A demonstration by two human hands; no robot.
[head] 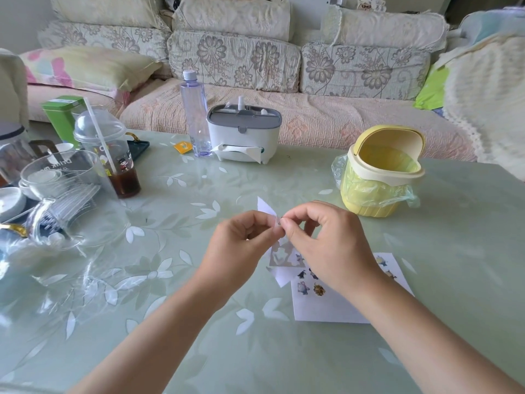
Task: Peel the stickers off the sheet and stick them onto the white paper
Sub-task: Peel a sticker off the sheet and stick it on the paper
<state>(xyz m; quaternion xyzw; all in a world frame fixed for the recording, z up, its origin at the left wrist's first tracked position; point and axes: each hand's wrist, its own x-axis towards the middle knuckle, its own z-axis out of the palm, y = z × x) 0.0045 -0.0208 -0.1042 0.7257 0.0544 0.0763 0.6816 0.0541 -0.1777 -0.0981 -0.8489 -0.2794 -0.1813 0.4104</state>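
My left hand pinches the sticker sheet and holds it up above the table. The sheet's lower part shows cut-out outlines, and a white corner sticks up behind my fingers. My right hand pinches at the sheet's edge right beside my left fingertips; a small sticker seems to be between its thumb and forefinger, too small to tell for sure. The white paper lies flat on the table under my right wrist, with several small cartoon stickers on its upper part.
A yellow lidded bin with a plastic liner stands at the right. A white tissue box and a clear bottle stand at the back. Glass cups, a jug and a drink cup crowd the left side. A sofa runs behind the table.
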